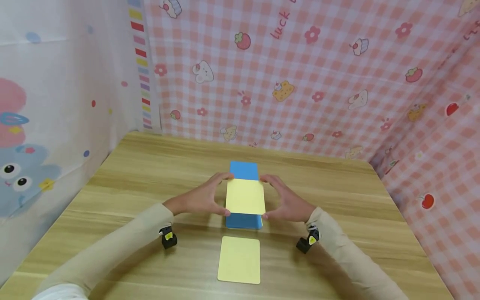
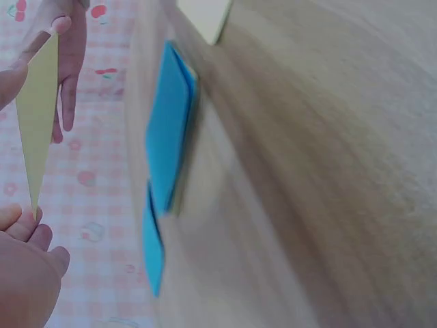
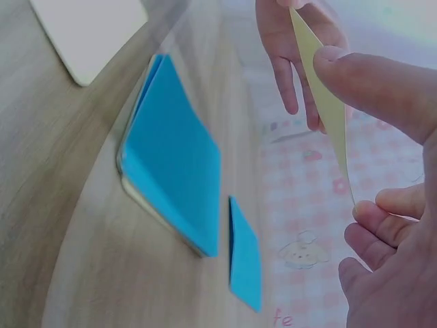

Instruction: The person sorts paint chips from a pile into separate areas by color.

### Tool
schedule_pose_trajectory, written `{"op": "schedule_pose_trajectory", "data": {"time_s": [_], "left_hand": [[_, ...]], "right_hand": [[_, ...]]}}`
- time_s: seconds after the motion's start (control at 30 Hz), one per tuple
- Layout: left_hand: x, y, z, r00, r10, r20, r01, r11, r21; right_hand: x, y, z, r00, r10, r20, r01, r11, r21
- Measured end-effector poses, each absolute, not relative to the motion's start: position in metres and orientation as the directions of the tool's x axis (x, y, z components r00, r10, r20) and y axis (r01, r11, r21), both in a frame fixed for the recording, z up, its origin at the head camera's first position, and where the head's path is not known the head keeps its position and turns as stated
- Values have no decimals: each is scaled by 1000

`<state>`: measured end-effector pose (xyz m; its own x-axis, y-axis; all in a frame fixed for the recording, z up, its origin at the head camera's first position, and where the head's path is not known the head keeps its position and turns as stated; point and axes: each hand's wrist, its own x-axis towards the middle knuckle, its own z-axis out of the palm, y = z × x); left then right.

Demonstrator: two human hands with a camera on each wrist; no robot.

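Held card: a pale yellow card [image 1: 245, 196], thin, matte, rectangular with rounded corners, held flat in the air above the blue stack, apart from it; its long axis runs away from the person, only slightly longer than its width.
Left hand [image 1: 200, 199]: grip narrow, thumb and fingertips pinching the card's left edge.
Right hand [image 1: 286, 200]: grip narrow, thumb and fingers pinching the card's right edge; in the right wrist view the thumb lies on top and the fingers curl beneath.
Blue stack [image 1: 243, 220]: several smooth blue cards piled on the tabletop [image 1: 330, 196] right under the held card, edges slightly uneven; its long axis also runs away from the person.
Far blue card [image 1: 243, 170]: 1 blue card lying flat just beyond the stack, apart from it.
Near yellow card [image 1: 239, 259]: a 2nd pale yellow rounded rectangle, flat on the tabletop just in front of the stack.
Tabletop: light wood grain, smooth.
Backdrop: pink checked cloth [image 1: 318, 75] with printed cakes and strawberries.
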<state>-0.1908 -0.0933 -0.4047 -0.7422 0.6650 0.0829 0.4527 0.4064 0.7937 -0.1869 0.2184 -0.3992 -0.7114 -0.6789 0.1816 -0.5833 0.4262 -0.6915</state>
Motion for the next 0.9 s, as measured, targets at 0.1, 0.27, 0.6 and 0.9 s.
{"op": "schedule_pose_trajectory", "data": {"time_s": [0.1,0.27,0.6,0.9], "left_hand": [[-188,-94,-397,-735,670,103,464,387,797],[-182,-94,-387,-723,681,118,462,350,815],[-167,-96,-393,-706,698,120,452,313,835],[-151,-97,-399,-709,695,114,441,312,842]], "right_hand": [[-183,218,-393,-719,-671,181,-577,430,-694],[-175,220,-386,-718,-670,191,-579,421,-699],[-157,219,-387,-711,-672,207,-598,424,-680],[-141,219,-391,-705,-677,213,-599,407,-690]]}}
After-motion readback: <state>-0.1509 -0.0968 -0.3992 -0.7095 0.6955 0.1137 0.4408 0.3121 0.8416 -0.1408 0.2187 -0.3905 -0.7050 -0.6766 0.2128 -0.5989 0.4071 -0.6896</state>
